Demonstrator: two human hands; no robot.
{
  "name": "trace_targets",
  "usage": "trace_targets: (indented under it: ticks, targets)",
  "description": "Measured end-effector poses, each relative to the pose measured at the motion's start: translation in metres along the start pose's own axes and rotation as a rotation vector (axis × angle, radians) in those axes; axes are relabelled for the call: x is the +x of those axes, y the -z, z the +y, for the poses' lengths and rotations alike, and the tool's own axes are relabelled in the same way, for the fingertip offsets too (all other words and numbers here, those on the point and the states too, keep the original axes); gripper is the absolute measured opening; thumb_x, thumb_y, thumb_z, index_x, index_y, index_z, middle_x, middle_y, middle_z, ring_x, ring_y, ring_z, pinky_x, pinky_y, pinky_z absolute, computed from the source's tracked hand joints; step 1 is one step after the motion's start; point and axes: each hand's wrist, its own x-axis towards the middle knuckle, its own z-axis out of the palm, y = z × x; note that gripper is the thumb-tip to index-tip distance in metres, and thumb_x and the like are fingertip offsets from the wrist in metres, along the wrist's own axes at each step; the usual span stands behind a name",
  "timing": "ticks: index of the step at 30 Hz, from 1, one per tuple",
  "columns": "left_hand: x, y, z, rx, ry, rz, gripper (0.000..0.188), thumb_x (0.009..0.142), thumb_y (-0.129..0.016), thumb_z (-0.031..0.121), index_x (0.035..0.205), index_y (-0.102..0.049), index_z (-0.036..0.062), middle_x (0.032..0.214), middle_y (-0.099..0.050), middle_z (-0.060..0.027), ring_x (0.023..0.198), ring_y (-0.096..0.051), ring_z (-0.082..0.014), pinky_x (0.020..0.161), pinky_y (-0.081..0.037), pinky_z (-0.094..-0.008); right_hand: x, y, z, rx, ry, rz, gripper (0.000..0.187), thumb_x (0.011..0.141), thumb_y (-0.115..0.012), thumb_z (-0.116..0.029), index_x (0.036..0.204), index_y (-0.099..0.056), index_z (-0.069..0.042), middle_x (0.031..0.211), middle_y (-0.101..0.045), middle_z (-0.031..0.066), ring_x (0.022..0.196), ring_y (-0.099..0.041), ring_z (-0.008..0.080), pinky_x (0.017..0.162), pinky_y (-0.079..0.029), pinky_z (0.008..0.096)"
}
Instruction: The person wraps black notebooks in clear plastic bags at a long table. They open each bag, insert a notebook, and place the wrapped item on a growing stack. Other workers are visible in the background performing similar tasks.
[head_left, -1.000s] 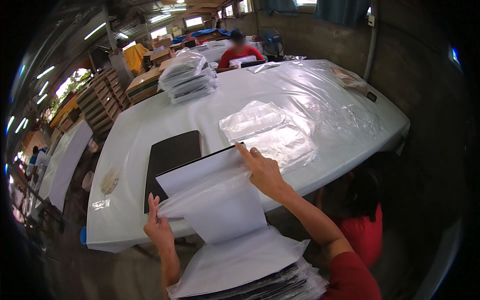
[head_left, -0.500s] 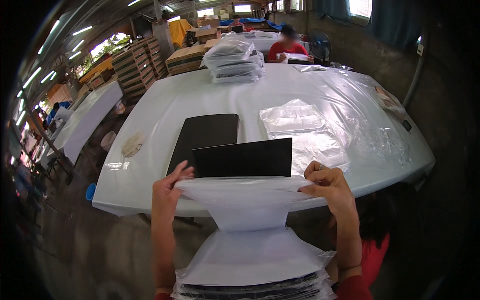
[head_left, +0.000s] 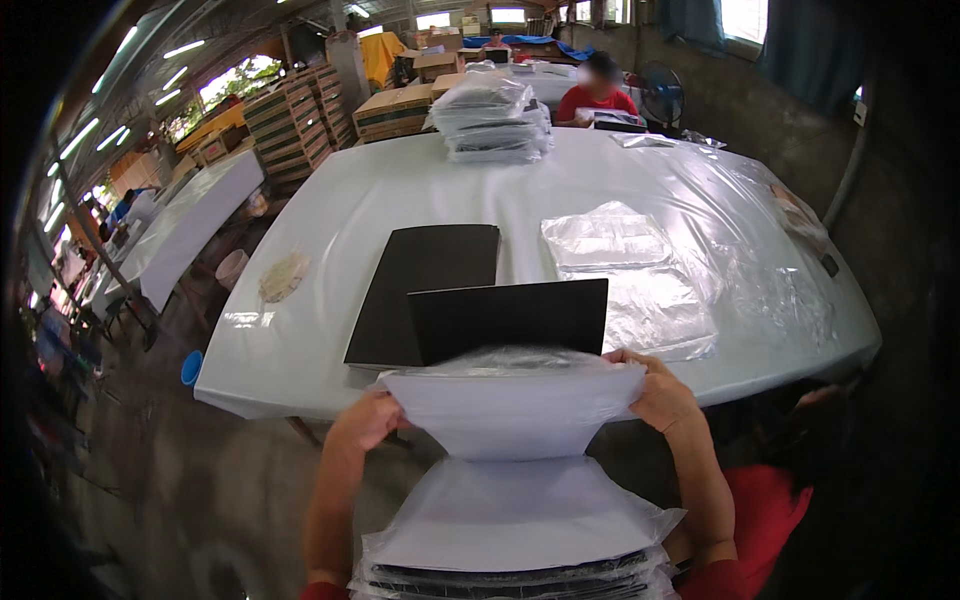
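A clear plastic bag is stretched between my hands at the near table edge, with white showing through it. My left hand is closed on its left edge, fingertips partly hidden behind the plastic. On its right edge my right hand is closed, the thumb side up. A black flat panel rises tilted just beyond the bag's upper edge; whether it is inside the bag I cannot tell. Behind it lies a black folder-like stack. Nearest me is a pile of plastic-wrapped flat pieces, white on top with dark edges.
Flat clear plastic bags lie right of the black panel on the white-covered table. A stack of wrapped pieces stands at the far edge. A pale crumpled cloth lies left. A person in red sits across; a red garment shows near right.
Both hands have come down and toward me, drawing the bag's upper edge over and showing more of its white face. The whole view has shifted slightly, so things sit further right.
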Motion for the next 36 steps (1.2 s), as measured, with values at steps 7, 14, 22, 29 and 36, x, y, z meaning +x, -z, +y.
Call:
trace_targets:
  ticks: [7,14,22,29,36]
  targets:
    - [-0.006,-0.029,-0.033,-0.528,-0.31,-0.157,0.058,0.077,-0.058,0.008,0.132,-0.04,-0.0001,0.131,-0.046,-0.016,0.107,-0.055,-0.0209,0.092,-0.045,-0.036,-0.017,0.011,0.016,0.146,0.054,-0.026,0.037,0.075,-0.063,-0.007,0.109,-0.054,0.005,0.099,-0.062,0.0104,0.089,-0.06,0.0198,0.081,-0.047,0.0319]
    - [-0.009,-0.009,-0.172,-0.607,-0.401,-0.158,0.064,0.08,-0.053,0.006,0.14,-0.03,0.0039,0.144,-0.031,-0.0141,0.12,-0.045,-0.0248,0.097,-0.041,-0.0381,-0.056,0.053,0.119,0.026,-0.279,0.283,0.034,0.077,-0.063,-0.011,0.108,-0.053,-0.001,0.086,-0.059,-0.0002,0.077,-0.053,0.0097,0.069,-0.041,0.0235]
    - [0.028,0.012,-0.254,-0.097,0.035,0.045,0.059,0.082,-0.051,0.003,0.138,-0.034,0.0053,0.143,-0.032,-0.0127,0.12,-0.045,-0.0231,0.095,-0.04,-0.0374,-0.045,0.08,0.194,-0.155,-0.185,0.492,0.026,0.072,-0.068,-0.011,0.093,-0.061,0.003,0.082,-0.062,0.0085,0.076,-0.056,0.0156,0.066,-0.043,0.0272]
    - [0.019,0.043,-0.272,0.289,0.084,0.182,0.057,0.082,-0.05,0.002,0.137,-0.037,0.0062,0.143,-0.034,-0.0121,0.119,-0.045,-0.0216,0.094,-0.04,-0.0363,-0.013,0.092,0.118,-1.04,-0.079,0.123,0.017,0.072,-0.061,-0.001,0.088,-0.064,0.002,0.078,-0.066,0.0109,0.073,-0.061,0.0188,0.067,-0.048,0.0305]
    - [-0.025,0.013,-0.141,-0.108,-0.038,0.194,0.053,0.085,-0.052,0.003,0.136,-0.04,0.0082,0.138,-0.041,-0.0101,0.116,-0.046,-0.017,0.09,-0.04,-0.0324,0.024,0.14,0.061,-1.674,0.668,0.52,0.036,0.076,-0.051,0.002,0.111,-0.059,-0.004,0.081,-0.063,0.0157,0.078,-0.059,0.0334,0.07,-0.048,0.0363]
